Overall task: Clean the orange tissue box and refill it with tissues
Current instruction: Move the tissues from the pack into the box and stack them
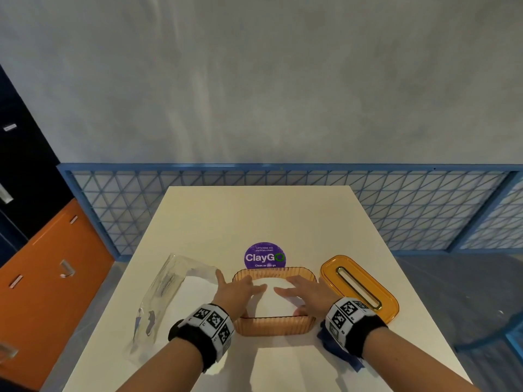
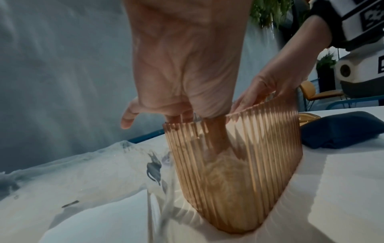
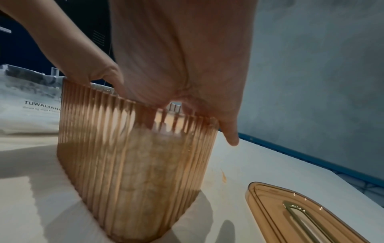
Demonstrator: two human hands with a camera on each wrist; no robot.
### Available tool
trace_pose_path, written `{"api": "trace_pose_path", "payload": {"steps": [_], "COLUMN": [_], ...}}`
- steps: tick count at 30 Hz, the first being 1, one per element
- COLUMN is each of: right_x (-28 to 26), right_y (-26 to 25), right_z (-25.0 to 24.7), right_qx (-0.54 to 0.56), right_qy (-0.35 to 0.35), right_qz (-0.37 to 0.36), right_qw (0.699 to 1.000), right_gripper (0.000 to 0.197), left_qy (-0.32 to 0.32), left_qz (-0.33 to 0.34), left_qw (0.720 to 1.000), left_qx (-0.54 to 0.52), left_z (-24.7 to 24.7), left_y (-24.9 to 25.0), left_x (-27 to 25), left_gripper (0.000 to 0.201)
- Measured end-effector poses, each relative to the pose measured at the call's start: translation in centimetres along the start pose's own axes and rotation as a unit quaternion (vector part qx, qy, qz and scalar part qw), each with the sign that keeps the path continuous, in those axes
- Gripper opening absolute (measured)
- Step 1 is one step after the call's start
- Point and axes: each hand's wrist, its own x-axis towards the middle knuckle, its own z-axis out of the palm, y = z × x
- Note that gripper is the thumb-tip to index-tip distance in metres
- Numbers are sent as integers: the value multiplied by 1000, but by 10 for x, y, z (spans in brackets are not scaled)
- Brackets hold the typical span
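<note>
The orange ribbed tissue box (image 1: 274,325) stands open at the table's near middle, with a white stack of tissues (image 1: 271,305) inside it. Both hands reach into it from above. My left hand (image 1: 243,288) lies on the stack's left part with fingers straight, thumb outside the rim. My right hand (image 1: 304,291) presses the right part the same way. Through the ribbed wall (image 2: 249,164) the left wrist view shows fingers going down onto the tissues. The box wall (image 3: 124,156) hides the right fingertips. The orange lid (image 1: 359,287) with its slot lies flat to the right.
An empty clear plastic wrapper (image 1: 169,295) lies left of the box. A dark blue cloth (image 1: 336,349) sits under my right wrist. A purple round sticker (image 1: 265,256) is on the white table (image 1: 254,216) behind the box. A blue mesh railing (image 1: 396,205) runs beyond the far edge.
</note>
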Motion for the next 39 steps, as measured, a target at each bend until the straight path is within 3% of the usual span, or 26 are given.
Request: {"api": "trace_pose_path", "payload": {"steps": [4,6,8,10,11,13,16,19,22,28,33,39], "right_x": [-6,-13,-17,-20,-20,-17,-11,-8,-6,-2,-2,-2], "right_y": [-2,0,6,14,17,20,17,12,11,15,15,14], "right_z": [-12,-21,-22,-16,-11,0,12,17,19,23,23,22], "right_qx": [-25,-4,46,113,149,236,382,441,443,435,436,440], "right_qy": [8,81,214,289,290,249,193,195,205,212,206,203], "right_qz": [3,-12,-26,1,25,70,114,131,138,133,131,131], "right_qw": [1000,997,975,951,945,937,897,866,862,865,866,865], "right_gripper": [62,50,42,41,41,42,43,44,43,43,43,43], "left_qy": [16,80,210,312,312,227,83,44,34,32,31,23], "left_qz": [11,-10,-78,-174,-222,-290,-297,-309,-322,-349,-357,-370], "left_qw": [1000,992,951,890,873,871,904,907,916,906,906,905], "left_qx": [-21,-102,-215,-283,-303,-324,-296,-284,-238,-238,-225,-209], "left_z": [-8,-9,0,22,33,61,86,89,89,88,89,86], "left_y": [0,-10,-28,-50,-57,-66,-63,-55,-48,-42,-40,-39], "left_x": [-10,-18,-26,-32,-35,-33,-23,-16,-12,-2,3,7], "left_gripper": [62,50,36,27,25,27,33,48,57,39,46,28]}}
